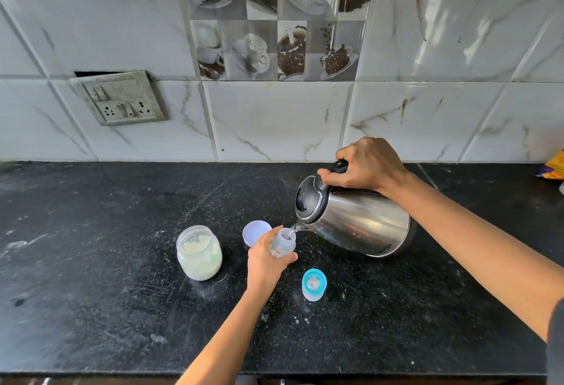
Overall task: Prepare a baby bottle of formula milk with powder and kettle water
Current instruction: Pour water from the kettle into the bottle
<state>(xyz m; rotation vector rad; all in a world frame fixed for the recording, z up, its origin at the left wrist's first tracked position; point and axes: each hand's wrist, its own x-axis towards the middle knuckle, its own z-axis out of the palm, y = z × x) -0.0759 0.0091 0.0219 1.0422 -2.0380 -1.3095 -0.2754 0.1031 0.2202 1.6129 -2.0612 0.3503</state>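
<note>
My left hand [265, 258] grips a small clear baby bottle [284, 242] standing open on the black counter [91, 247]. My right hand [364, 165] holds the black handle of a steel kettle [357, 220], tilted left with its spout over the bottle's mouth. A thin stream of water runs into the bottle. To the left stands an open glass jar of pale powder [199, 253]. The jar's lilac lid [256, 232] lies behind my left hand. The bottle's blue teat cap [314, 284] stands in front of the bottle, to the right.
A tiled wall rises behind the counter, with a switch and socket plate [120, 97] at the left. A yellow packet [554, 166] shows at the far right edge. White powder specks dot the counter near the jar.
</note>
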